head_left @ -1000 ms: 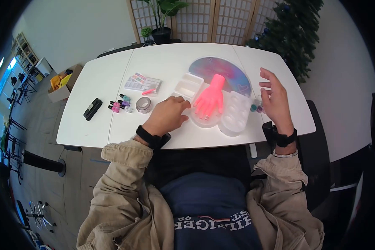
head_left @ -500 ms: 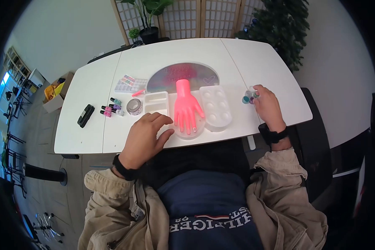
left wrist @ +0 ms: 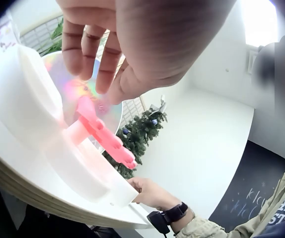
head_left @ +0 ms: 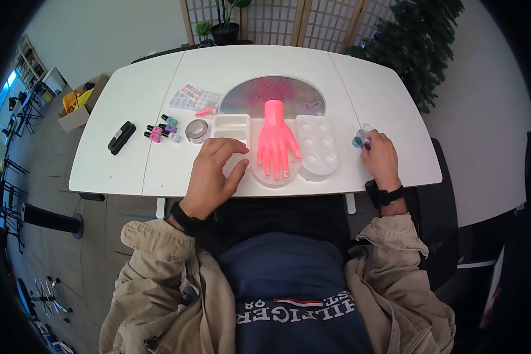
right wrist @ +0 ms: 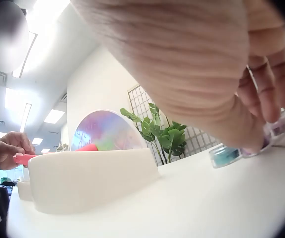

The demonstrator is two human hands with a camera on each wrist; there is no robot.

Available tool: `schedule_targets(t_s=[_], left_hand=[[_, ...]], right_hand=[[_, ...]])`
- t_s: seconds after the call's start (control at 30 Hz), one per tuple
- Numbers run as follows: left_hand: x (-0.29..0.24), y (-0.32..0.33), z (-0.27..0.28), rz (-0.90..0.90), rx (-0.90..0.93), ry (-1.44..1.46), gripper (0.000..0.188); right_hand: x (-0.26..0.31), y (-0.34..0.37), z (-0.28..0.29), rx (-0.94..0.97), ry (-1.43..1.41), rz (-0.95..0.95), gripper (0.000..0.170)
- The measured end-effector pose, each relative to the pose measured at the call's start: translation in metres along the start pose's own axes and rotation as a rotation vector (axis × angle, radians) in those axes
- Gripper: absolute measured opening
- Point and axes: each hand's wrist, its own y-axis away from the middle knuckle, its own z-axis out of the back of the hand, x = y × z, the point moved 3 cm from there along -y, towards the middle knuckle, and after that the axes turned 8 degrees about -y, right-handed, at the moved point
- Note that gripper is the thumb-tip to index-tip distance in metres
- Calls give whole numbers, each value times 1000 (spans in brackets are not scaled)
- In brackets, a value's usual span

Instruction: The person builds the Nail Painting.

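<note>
Black object: lay on the table (head_left: 277, 59) at the far left, set at a slant; exact type could not be told.
Bottles (head_left: 164, 131): pink, purple, teal and clear, lying in a cluster beside the tape.
Sticker case (head_left: 187, 105): lay flat behind the tape, printed sheet on top, pink tool (head_left: 205, 111) at its near right corner.
Tape (head_left: 197, 131): a grey roll, flat, just left of the tray.
Tray (head_left: 231, 123): white, compartmented, partly covered from view by the left hand.
Left hand (head_left: 214, 177): hovered over the near end of the tray, fingers open and loosely bent, thumb apart from them.
Model hand (head_left: 273, 138): pink, between tray and palette, wrist end toward the panel, fingers toward the person; small light piece on one fingertip.
Panel (head_left: 236, 101): half-round, iridescent, pink lettering, upright behind the model hand.
Palette (head_left: 317, 144): white, round wells, right of the model hand.
Pots (head_left: 357, 142): small, teal and purple among them, well apart from the palette.
Right hand (head_left: 382, 160): gripped the pots, fingers bent over them, thumb against them.
</note>
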Motion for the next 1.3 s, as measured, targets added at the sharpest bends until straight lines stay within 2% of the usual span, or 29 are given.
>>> schedule_targets(t_s=[0.1, 0.2, 0.3, 0.4, 0.53, 0.73, 0.93, 1.3], left_hand=[[6, 1, -4, -2, -7, -64, 20], [11, 7, -17, -3, 31, -92, 19], [10, 9, -22, -46, 79, -112, 17], [11, 7, -22, -42, 104, -74, 17], [11, 7, -22, -44, 115, -46, 17], [10, 7, -23, -69, 117, -67, 18], [7, 6, -23, -84, 115, -71, 24], [0, 2, -23, -137, 105, -42, 32]], right_hand=[[16, 0, 16, -155, 55, -5, 29], [33, 2, 23, -218, -268, 200, 27], [66, 8, 24, -140, -449, 413, 23], [82, 12, 14, -51, -527, 483, 21], [92, 12, 11, -34, -482, 572, 19], [90, 7, 6, 16, -426, 591, 22], [98, 8, -2, 134, -305, 604, 45], [106, 6, -6, 235, -269, 534, 54]])
